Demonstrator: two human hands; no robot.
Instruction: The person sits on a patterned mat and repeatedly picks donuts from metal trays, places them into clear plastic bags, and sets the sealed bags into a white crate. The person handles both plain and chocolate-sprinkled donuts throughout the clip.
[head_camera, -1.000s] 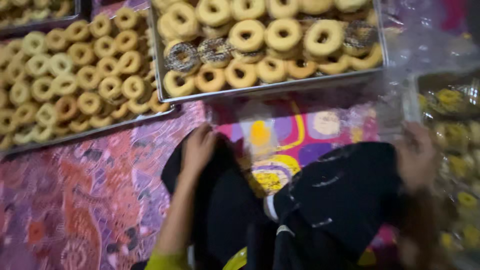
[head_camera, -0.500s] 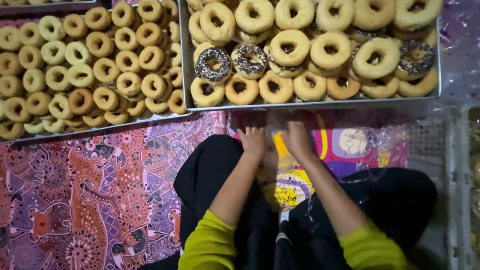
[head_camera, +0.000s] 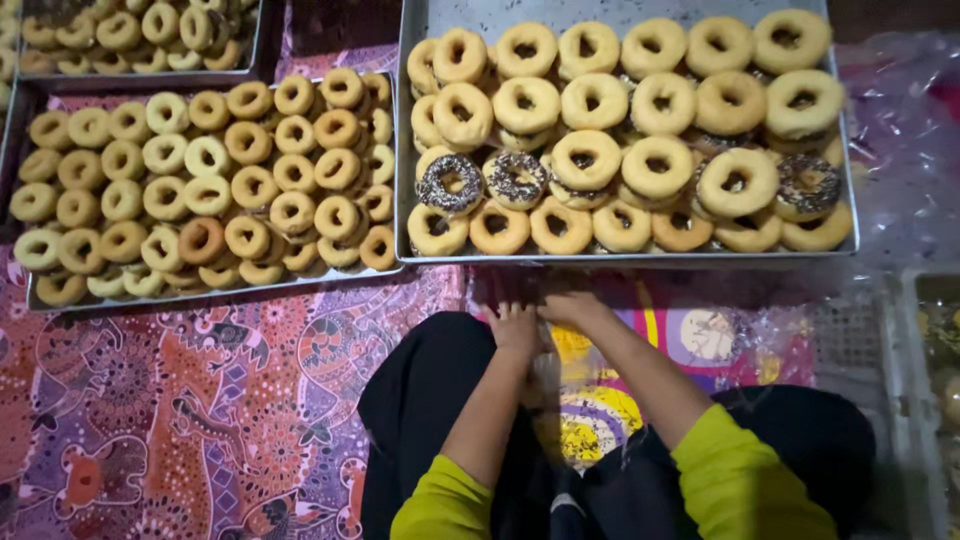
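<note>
Head view. Your left hand (head_camera: 515, 325) and right hand (head_camera: 572, 307) meet just in front of your lap, fingers touching a thin clear plastic bag (head_camera: 548, 375) that hangs between your forearms; whether either hand pinches the film or merely rests on it you cannot tell, since the bag is blurred. Both hands lie just near of the front rim of the large metal tray (head_camera: 620, 258), which stands between you and the doughnuts. That tray holds roughly two dozen large plain ring doughnuts (head_camera: 586, 158), stacked in two layers, plus about three chocolate-sprinkled doughnuts (head_camera: 450, 184) in view. To the left, a second tray (head_camera: 200, 293) carries some forty smaller plain rings (head_camera: 250, 187); a third tray (head_camera: 150, 78) lies at the far left, partly cut off. A patterned cloth (head_camera: 200, 420) covers the floor. At the right, crumpled clear plastic sheeting (head_camera: 900, 130) and a pale plastic crate (head_camera: 880, 350) stand near your knee.
</note>
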